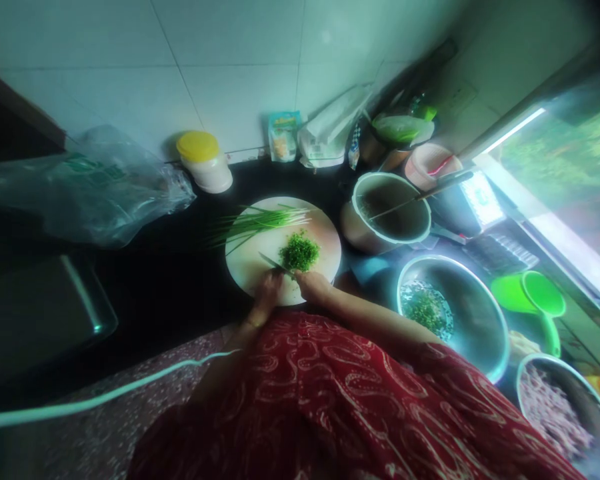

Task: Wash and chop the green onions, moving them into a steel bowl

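Currently we're mid-chop: left hand [266, 298] fingers wrapped round the knife [276, 263], right hand [313, 285] curled against the chopped chives [299, 252] on the board [253, 263]; uncut stalks [260, 221] likely go next.

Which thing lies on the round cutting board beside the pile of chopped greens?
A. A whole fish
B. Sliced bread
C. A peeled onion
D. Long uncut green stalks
D: long green stalks lie across the far side of the cutting board, behind the chopped pile.
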Action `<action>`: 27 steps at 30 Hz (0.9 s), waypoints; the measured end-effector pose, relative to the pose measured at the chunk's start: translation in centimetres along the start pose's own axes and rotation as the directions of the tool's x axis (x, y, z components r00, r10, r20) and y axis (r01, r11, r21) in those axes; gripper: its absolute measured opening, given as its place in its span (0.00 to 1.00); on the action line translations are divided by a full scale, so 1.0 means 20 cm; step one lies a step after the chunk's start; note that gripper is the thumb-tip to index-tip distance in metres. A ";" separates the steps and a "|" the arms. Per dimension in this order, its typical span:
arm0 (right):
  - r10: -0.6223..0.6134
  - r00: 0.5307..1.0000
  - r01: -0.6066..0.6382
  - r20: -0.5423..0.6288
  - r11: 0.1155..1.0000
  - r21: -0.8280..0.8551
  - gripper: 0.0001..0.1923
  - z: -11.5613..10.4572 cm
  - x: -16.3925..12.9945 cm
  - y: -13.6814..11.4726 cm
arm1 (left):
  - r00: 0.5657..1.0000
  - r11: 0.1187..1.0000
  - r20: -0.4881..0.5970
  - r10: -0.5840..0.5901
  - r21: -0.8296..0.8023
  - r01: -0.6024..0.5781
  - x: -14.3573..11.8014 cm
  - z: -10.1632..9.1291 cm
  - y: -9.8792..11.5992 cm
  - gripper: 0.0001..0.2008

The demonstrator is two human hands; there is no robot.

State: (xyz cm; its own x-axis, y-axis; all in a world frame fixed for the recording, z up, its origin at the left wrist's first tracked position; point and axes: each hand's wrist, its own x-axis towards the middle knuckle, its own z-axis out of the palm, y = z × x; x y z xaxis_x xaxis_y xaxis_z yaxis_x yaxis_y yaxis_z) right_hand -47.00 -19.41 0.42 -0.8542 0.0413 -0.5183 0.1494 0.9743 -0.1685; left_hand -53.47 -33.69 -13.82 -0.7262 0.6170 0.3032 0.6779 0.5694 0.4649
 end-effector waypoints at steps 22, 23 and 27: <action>0.009 1.000 -0.009 0.012 1.000 -0.009 0.19 0.03 0.05 -0.03 | 0.991 0.985 0.095 0.092 0.134 -0.104 -0.01 -0.04 -0.03 0.14; 0.012 1.000 -0.012 0.013 1.000 -0.002 0.19 0.02 0.04 -0.02 | 0.992 0.987 0.091 0.086 0.128 -0.098 -0.02 -0.04 -0.02 0.14; -0.005 1.000 0.005 0.011 1.000 0.004 0.19 0.00 0.01 0.00 | 0.998 0.993 0.051 0.046 0.106 -0.051 -0.02 -0.06 -0.01 0.13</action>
State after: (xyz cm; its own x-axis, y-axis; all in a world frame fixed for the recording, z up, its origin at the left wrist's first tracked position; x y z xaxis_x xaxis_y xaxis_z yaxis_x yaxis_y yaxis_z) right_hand -47.30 -19.36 0.34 -0.8496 0.0341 -0.5263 0.1471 0.9736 -0.1744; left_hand -53.42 -34.75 -13.15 -0.6876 0.6692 0.2817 0.7224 0.5914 0.3584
